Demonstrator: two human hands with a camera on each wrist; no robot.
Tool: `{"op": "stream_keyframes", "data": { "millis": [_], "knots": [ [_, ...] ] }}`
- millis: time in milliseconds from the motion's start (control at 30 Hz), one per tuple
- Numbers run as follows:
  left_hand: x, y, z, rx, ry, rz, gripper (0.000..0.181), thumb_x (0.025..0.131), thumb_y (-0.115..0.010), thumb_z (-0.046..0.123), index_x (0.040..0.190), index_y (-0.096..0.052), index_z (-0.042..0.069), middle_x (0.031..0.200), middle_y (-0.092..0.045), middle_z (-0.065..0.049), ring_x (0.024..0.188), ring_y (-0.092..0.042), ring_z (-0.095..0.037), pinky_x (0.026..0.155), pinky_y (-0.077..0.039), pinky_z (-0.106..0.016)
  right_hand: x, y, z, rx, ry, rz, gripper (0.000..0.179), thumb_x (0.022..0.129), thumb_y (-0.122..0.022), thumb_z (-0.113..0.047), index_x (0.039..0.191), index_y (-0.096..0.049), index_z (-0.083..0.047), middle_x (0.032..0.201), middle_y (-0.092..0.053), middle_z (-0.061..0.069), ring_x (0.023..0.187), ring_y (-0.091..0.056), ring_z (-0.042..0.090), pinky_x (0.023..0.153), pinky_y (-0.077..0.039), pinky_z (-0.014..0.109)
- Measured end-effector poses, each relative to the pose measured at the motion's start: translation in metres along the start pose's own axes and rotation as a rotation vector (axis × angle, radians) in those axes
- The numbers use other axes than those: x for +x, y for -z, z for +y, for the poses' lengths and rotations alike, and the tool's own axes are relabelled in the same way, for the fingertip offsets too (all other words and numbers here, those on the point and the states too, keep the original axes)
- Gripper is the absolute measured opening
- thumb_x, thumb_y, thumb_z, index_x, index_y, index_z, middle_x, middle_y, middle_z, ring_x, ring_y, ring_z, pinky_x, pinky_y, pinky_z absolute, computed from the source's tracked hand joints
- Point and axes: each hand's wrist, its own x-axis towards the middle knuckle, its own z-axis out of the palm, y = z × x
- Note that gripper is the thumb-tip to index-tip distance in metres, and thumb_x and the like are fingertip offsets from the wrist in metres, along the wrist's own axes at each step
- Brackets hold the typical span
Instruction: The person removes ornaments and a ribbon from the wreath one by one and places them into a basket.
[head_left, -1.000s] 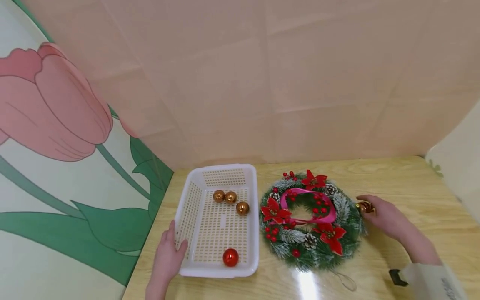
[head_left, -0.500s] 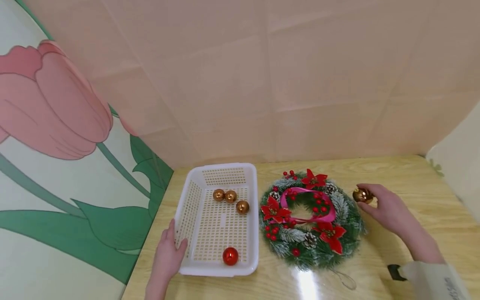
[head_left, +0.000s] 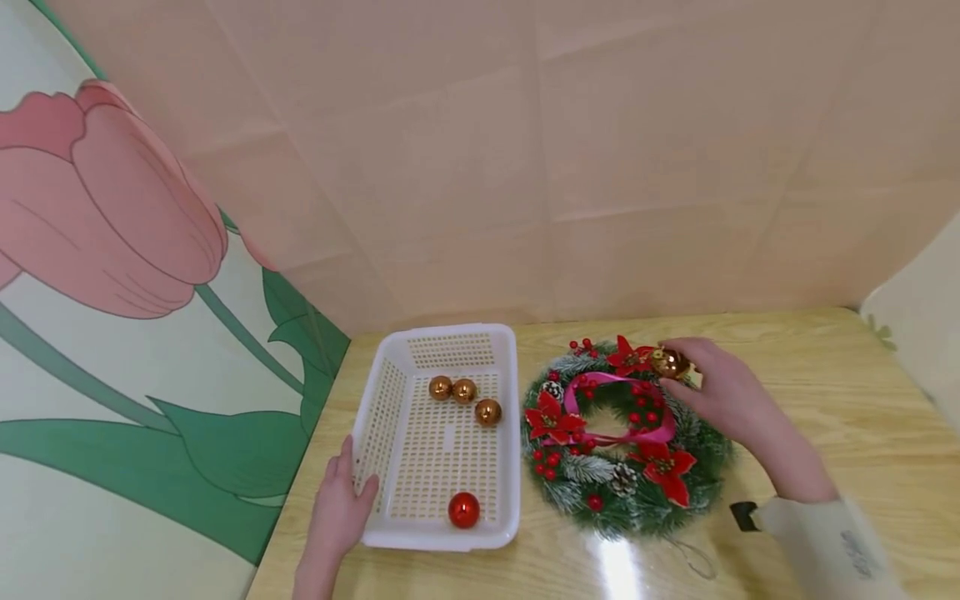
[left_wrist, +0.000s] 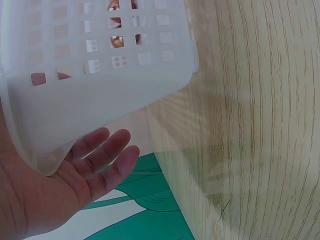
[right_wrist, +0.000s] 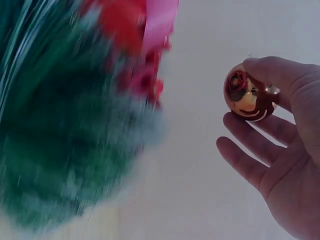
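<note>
My right hand [head_left: 723, 392] pinches a shiny copper-gold bauble [right_wrist: 250, 95] between thumb and fingers, above the upper right of a green wreath [head_left: 600, 521]. The wreath lies flat on the table, with red poinsettias [head_left: 666, 472], pine cones, berries and a pink ribbon [head_left: 662, 433]. My left hand [head_left: 339, 506] holds the left rim of a white plastic basket [head_left: 512, 467]. In the left wrist view its fingers [left_wrist: 112, 175] lie outside the wall, and the thumb is mostly hidden behind it. Inside the basket are several copper baubles [head_left: 488, 412] and one red bauble [head_left: 464, 510].
The wooden table [head_left: 832, 375] meets a pinkish covered wall [head_left: 637, 167] at the back. A tulip mural [head_left: 142, 192] borders the left side. A thin wire loop [head_left: 696, 562] lies by the wreath's lower right edge.
My right hand has lifted the copper-gold bauble from the wreath's right side and carried it left and away from me, over the wreath. The left hand stays at the basket's rim.
</note>
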Motion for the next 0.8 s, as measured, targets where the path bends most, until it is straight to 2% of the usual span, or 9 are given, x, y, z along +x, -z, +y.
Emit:
{"op": "stream_keyframes", "data": {
  "millis": [200, 400, 567, 700, 800],
  "knots": [
    [0.0, 0.0, 0.001, -0.009, -0.016, 0.015, 0.077, 0.099, -0.065, 0.016, 0.158, -0.023, -0.009, 0.135, -0.051, -0.032, 0.11, -0.063, -0.042, 0.09, -0.053, -0.057, 0.021, -0.019, -0.038, -0.004, 0.104, -0.077, 0.051, 0.089, -0.081, -0.015, 0.134, -0.06, 0.0, 0.126, -0.063, 0.022, 0.106, -0.065, 0.04, 0.085, -0.053, 0.059],
    [-0.002, -0.003, 0.0, -0.009, -0.01, 0.012, 0.077, 0.099, -0.066, 0.018, 0.158, -0.024, -0.007, 0.136, -0.051, -0.032, 0.111, -0.063, -0.042, 0.091, -0.053, -0.057, 0.036, -0.052, -0.078, -0.005, 0.22, -0.163, 0.05, 0.089, -0.081, -0.02, 0.134, -0.063, -0.006, 0.129, -0.063, 0.014, 0.113, -0.064, 0.033, 0.089, -0.055, 0.052],
    [-0.001, -0.004, -0.001, 0.005, -0.012, 0.016, 0.079, 0.099, -0.066, 0.02, 0.159, -0.023, -0.007, 0.136, -0.051, -0.032, 0.112, -0.062, -0.043, 0.092, -0.052, -0.057, 0.037, -0.086, -0.117, 0.013, 0.345, -0.208, 0.046, 0.089, -0.081, -0.023, 0.131, -0.065, -0.011, 0.126, -0.065, 0.006, 0.112, -0.064, 0.025, 0.091, -0.055, 0.045],
    [0.001, -0.003, -0.002, 0.004, -0.017, 0.02, 0.08, 0.098, -0.067, 0.02, 0.159, -0.023, -0.007, 0.135, -0.052, -0.032, 0.11, -0.063, -0.041, 0.09, -0.053, -0.056, 0.037, -0.111, -0.147, 0.042, 0.415, -0.299, 0.045, 0.092, -0.077, -0.026, 0.132, -0.064, -0.01, 0.127, -0.064, 0.006, 0.113, -0.062, 0.023, 0.093, -0.054, 0.042],
    [0.001, -0.002, -0.002, 0.003, -0.006, 0.015, 0.08, 0.099, -0.066, 0.021, 0.159, -0.022, -0.006, 0.135, -0.052, -0.031, 0.108, -0.063, -0.039, 0.09, -0.054, -0.055, 0.04, -0.128, -0.163, 0.051, 0.433, -0.375, 0.043, 0.094, -0.075, -0.026, 0.132, -0.063, -0.009, 0.126, -0.064, 0.007, 0.112, -0.063, 0.022, 0.093, -0.054, 0.039]
  ]
}}
